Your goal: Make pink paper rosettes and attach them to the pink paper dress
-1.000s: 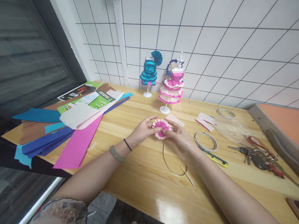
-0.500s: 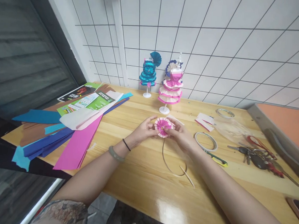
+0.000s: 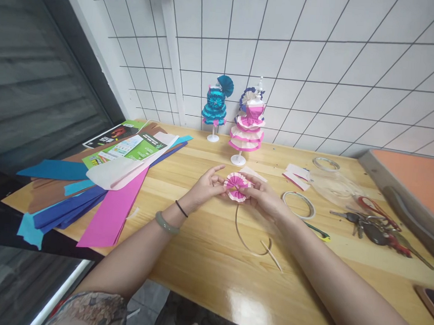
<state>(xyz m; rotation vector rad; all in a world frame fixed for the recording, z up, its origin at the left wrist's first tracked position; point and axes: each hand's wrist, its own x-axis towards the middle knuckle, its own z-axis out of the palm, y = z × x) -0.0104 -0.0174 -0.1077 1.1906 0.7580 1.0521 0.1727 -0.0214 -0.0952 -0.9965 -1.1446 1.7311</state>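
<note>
Both my hands hold a small pleated paper rosette, magenta in the middle with a cream rim, just above the wooden table. My left hand pinches its left edge with fingers spread. My right hand grips its right side. A thin cream strip curls on the table below the rosette. Behind it stand two small mannequins in pleated paper dresses, one teal, one pink and cream.
Coloured paper sheets and green booklets lie at the left. At the right are tape rolls, a yellow-green cutter, keys and red-handled scissors, a clear plastic bag, and a grey tray with an orange sheet.
The rosette and both hands have shifted slightly; my left fingers have closed in more on the rosette's left edge. Nothing else on the table has moved.
</note>
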